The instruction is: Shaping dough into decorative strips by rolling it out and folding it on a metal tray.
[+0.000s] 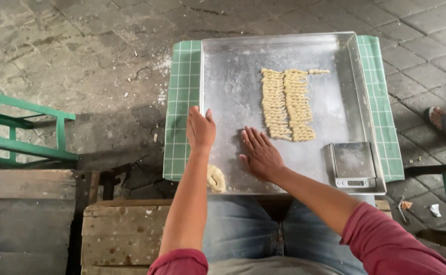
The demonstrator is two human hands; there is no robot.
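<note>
Both hands work at the near end of a flour-dusted metal tray (233, 76), which rests on a green checked cloth (182, 102). The left hand (200, 127) lies open, fingers together, against the tray's left rim. The right hand (261, 153) is open and flat, palm down on the tray floor, just near of the rows of twisted dough pieces (286, 104) that lie at the tray's centre. A lump of raw dough (216, 178) sits at the tray's near left corner, beside the left forearm. A small metal scale (354, 164) occupies the near right corner.

Assessment: the flat palm suggests rolling. Even, light pressure across the whole palm and a steady hold on the rim would keep the strand uniform and the tray from sliding.

Not verifiable: whether any dough lies under the right palm, since the hand covers that spot. What carries the tray is hidden under the cloth. A sandalled foot (444, 122) of another person, well right of the tray, is cut off by the frame edge.
</note>
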